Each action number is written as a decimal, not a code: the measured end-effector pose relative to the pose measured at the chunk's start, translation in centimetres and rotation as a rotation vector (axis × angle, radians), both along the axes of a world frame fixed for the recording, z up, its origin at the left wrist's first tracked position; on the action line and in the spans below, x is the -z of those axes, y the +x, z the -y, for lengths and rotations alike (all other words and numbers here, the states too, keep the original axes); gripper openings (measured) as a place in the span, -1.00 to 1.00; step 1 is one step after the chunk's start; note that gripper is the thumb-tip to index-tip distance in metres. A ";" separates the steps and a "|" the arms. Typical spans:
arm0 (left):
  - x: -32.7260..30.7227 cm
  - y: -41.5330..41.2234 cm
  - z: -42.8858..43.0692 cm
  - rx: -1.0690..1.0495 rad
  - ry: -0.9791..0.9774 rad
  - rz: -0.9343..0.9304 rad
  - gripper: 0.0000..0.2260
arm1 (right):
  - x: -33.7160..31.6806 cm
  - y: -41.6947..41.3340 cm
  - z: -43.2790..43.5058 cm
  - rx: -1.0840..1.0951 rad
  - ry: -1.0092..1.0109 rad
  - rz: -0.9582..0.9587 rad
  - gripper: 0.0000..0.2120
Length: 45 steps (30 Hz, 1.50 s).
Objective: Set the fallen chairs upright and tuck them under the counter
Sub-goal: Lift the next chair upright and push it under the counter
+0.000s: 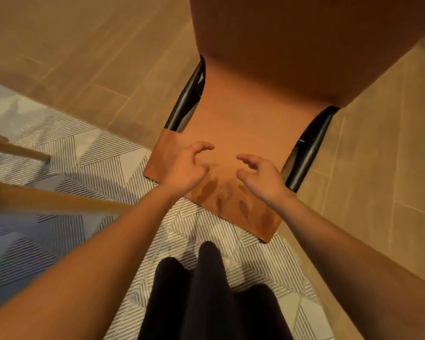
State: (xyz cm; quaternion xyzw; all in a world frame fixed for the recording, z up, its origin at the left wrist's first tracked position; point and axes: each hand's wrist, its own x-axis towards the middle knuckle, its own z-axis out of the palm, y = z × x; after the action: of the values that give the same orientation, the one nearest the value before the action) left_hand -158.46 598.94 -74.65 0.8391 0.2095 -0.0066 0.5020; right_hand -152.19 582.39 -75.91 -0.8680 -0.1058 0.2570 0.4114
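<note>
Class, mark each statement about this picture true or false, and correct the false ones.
1. The chair has a black frame. True.
2. Both hands grip the chair. False: the left hand and right hand hover over it with loosely curled fingers, holding nothing.
3. The rug is plain. False: it has striped patches.
4. Wooden legs show at the left. True.

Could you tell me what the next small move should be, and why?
Probably lower both hands and grip the side edges of the tan leather chair back with black metal tubes. The left hand and right hand hover over it with fingers curled, holding nothing; their shadows on the leather show a gap.
</note>
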 end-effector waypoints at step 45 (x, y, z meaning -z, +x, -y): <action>17.8 -1.6 -4.4 0.763 1.066 -0.363 -0.21 | 16.2 -4.4 -6.4 -0.616 -0.830 0.284 -0.03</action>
State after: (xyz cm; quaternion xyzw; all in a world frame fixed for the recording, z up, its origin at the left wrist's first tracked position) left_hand -160.05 603.33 -92.44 0.9725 -0.0457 -0.2199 -0.0610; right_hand -156.60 588.79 -92.12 -0.9127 -0.2999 0.2661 -0.0792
